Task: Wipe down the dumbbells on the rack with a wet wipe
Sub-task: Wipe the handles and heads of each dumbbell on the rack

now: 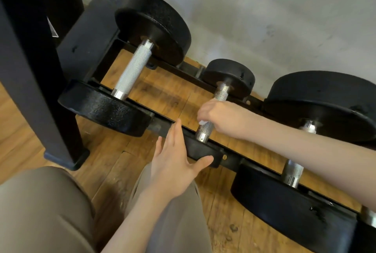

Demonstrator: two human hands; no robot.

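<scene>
A low black rack (162,124) stands on a wood floor (114,157) by a pale wall (264,8), and three dumbbells lie across its two rails. The small dumbbell (220,94) sits in the middle of the picture. The right hand (221,116) comes in from 3 o'clock and is curled round the silver handle of this small dumbbell. A bit of white wet wipe (203,123) peeks out under the curled fingers (203,110), pressed between them and the handle. Most of the wipe is hidden by the hand. The near black end of the small dumbbell rests on the front rail, at 6 o'clock from the right hand. The left hand (175,163) comes up from 6 o'clock. Its fingers (177,130) are straight and close together, pointing to 12 o'clock, and they lie against the front rail beside the near end of the small dumbbell. The thumb (201,164) is spread wide to 3 o'clock and touches the lower edge of that black end. This hand holds nothing. A big dumbbell (134,67) lies at 10 o'clock from the hands, with a rough silver handle and thick black ends. Another big dumbbell (317,114) lies at 4 o'clock, partly under the right arm. A black post (38,90) stands at 9 o'clock. Tan trousers (40,212) show at 7 o'clock.
</scene>
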